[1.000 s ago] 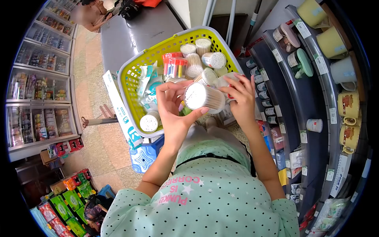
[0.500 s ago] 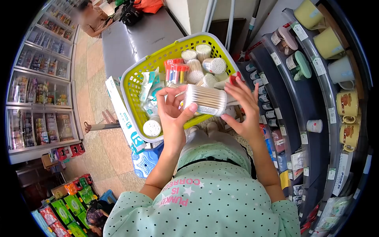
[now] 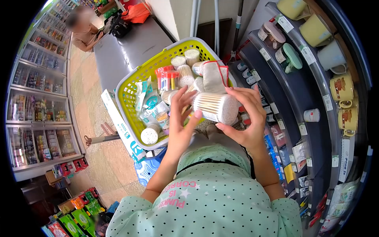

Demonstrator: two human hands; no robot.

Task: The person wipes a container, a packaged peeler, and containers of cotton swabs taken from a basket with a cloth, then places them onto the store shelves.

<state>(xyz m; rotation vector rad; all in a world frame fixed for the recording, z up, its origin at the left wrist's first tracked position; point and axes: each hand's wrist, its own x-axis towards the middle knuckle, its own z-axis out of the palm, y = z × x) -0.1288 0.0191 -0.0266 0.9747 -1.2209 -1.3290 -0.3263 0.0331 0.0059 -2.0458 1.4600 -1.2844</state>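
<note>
A clear round pack of cotton swabs [image 3: 211,107] is held on its side between my two hands, above the near edge of a yellow-green basket [image 3: 128,91]. My left hand [image 3: 182,118] has its fingers at the pack's left end. Around the right end curve the thumb and fingers of my right hand [image 3: 250,118]. Inside the basket lie several more swab packs [image 3: 192,57], red-lidded containers [image 3: 167,79], white and teal packets [image 3: 149,98] and a grey cloth with red trim [image 3: 215,78].
The basket stands on a grey surface [image 3: 136,49]. Shelves with mugs [image 3: 331,56] rise on the right. A person [image 3: 85,37] sits at the upper left, near glass cabinets [image 3: 37,106]. A blue stool [image 3: 146,170] is below the basket.
The swab pack has shifted right and slightly down, its right end now facing me more. My left fingers have loosened from it somewhat. The red-trimmed cloth shows more fully.
</note>
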